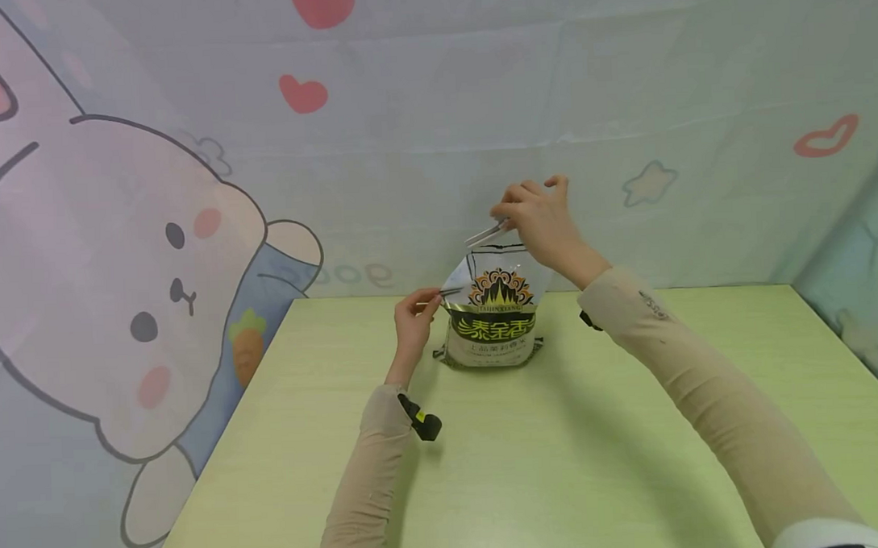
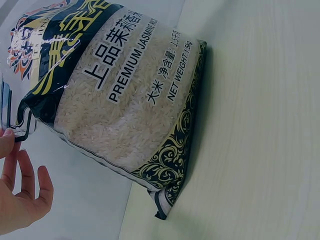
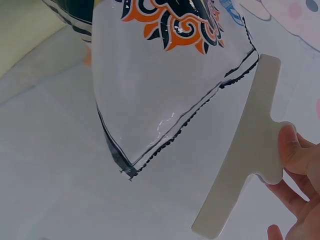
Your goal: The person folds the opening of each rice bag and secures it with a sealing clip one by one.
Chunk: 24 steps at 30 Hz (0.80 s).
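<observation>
A clear printed bag of jasmine rice (image 1: 493, 320) stands upright on the table, its rice in the lower part and its upper part loose. At the bag's upper left edge, my left hand (image 1: 414, 319) pinches the plastic between thumb and fingers; the left wrist view shows this hand (image 2: 25, 187) at the dark-edged side fold. My right hand (image 1: 542, 222), raised above the bag, grips a pale bag clip (image 1: 485, 234) by its handle. In the right wrist view the long clip (image 3: 245, 145) is beside the bag's serrated top edge, with the right hand (image 3: 302, 170) pinching its tab.
The pale yellow-green table (image 1: 504, 465) extends in front of and to both sides of the bag. Close behind it hangs a cloth backdrop (image 1: 421, 170) printed with a rabbit and hearts. Both forearms reach in from the front.
</observation>
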### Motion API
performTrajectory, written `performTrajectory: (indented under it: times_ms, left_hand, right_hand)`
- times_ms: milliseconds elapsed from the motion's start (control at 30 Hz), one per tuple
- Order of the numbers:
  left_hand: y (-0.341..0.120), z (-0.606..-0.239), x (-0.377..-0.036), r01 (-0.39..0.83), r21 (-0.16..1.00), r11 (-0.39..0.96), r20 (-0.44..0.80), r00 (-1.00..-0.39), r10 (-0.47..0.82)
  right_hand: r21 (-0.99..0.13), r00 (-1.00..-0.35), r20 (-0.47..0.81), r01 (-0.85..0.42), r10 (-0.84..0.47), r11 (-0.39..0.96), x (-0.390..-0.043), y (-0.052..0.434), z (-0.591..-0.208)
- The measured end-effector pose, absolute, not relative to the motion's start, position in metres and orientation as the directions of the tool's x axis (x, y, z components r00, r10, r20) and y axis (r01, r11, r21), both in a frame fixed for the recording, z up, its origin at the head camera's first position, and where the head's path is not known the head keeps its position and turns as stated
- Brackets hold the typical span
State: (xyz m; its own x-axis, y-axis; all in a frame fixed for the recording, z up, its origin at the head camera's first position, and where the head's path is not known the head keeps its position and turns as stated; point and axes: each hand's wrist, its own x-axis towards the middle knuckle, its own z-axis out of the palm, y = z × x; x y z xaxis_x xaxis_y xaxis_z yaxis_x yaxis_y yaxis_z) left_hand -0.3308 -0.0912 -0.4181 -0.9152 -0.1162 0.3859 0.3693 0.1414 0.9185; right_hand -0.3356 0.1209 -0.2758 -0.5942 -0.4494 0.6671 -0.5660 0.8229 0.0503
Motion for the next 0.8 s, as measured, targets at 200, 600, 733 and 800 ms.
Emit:
performTrajectory:
  times_ms: [200, 600, 733, 800]
  left_hand:
    - [-0.094, -0.435, -0.347, 0.366, 0.922, 0.125, 0.380, -0.916, -0.125]
    - [-0.094, -0.433, -0.342, 0.375, 0.916, 0.143, 0.394, -0.909, -0.136]
    - [-0.095, -0.433, -0.342, 0.368, 0.919, 0.140, 0.387, -0.912, -0.137]
    - [-0.095, -0.439, -0.347, 0.377, 0.915, 0.142, 0.397, -0.906, -0.150]
  right_hand:
    - [0.055, -0.622, 0.632, -0.559, -0.462, 0.827, -0.336, 0.117, -0.271]
    - [0.110, -0.645, 0.587, -0.535, -0.489, 0.838, -0.337, 0.108, -0.265]
    - [0.154, -0.641, 0.576, -0.524, -0.506, 0.838, -0.340, 0.103, -0.266]
    - [0.168, -0.633, 0.579, -0.523, -0.513, 0.835, -0.339, 0.101, -0.267]
